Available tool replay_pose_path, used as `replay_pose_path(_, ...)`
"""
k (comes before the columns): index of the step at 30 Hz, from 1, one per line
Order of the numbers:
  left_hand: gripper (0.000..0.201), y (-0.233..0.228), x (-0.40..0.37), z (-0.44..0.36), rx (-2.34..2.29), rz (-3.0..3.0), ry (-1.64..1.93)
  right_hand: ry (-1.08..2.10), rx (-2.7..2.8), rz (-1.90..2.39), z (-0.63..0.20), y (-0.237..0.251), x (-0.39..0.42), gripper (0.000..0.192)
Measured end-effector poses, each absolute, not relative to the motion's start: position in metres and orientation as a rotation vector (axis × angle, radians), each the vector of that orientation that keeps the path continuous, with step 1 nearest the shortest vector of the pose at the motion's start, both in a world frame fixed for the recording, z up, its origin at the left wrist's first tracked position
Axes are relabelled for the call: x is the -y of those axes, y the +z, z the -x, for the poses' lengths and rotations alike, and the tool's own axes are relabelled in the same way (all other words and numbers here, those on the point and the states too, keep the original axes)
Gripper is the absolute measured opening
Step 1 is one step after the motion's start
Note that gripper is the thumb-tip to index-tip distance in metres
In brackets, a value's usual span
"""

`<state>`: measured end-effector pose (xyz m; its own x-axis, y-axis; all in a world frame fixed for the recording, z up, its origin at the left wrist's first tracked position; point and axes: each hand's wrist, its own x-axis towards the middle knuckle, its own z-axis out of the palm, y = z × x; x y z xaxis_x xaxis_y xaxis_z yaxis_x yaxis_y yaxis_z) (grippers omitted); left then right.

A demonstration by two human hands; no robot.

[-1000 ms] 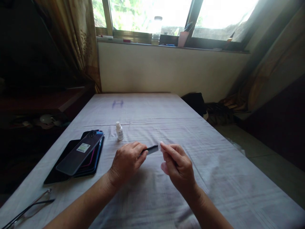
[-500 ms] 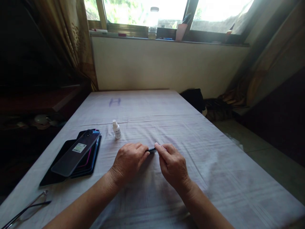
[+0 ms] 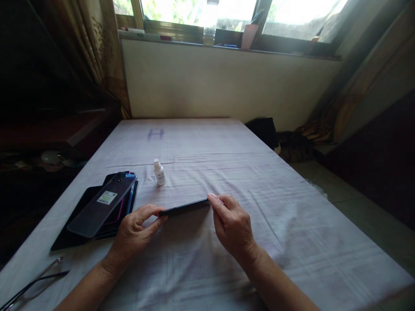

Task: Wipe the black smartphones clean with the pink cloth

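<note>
A thin dark phone [image 3: 185, 208], seen edge-on, is held between my two hands just above the cloth. My left hand [image 3: 138, 226] pinches its left end between thumb and fingers. At the other end, my right hand [image 3: 234, 220] grips the phone with its thumb on top and fingers curled. Beyond the left hand stands a small white bottle [image 3: 160, 173] with a white cap and a printed label. To the left lies a stack of dark phones [image 3: 81, 207], topped by a phone with a white sticker [image 3: 94, 211] on its back.
A pale checked cloth [image 3: 207, 147] covers the table. Eyeglasses [image 3: 35, 283] lie at the front left corner. On the windowsill at the back stand a clear jar [image 3: 209, 36] and a pink pot [image 3: 249, 36]. A black bag-like item [image 3: 262, 131] sits beyond the right edge.
My left hand has slid left along the phone to its far end, uncovering most of its edge. The right hand stays nearly in place. The view has tipped slightly down.
</note>
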<state>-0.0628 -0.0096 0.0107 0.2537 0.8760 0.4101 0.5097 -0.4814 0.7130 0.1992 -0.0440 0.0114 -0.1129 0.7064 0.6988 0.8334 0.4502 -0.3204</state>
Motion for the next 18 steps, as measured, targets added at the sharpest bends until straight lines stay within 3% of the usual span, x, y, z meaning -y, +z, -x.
replay_pose_path(8, 0.012, 0.025, 0.018, 0.045, -1.126, -2.158, 1.182, -0.121, 1.899, 1.197, -0.18, 0.019, 0.049, 0.038)
replay_pose_path(18, 0.009, 0.058, 0.018, 0.016, -1.052, -2.296, 1.25, -0.021, 1.826, 1.083, -0.171, 0.036, 0.054, 0.047)
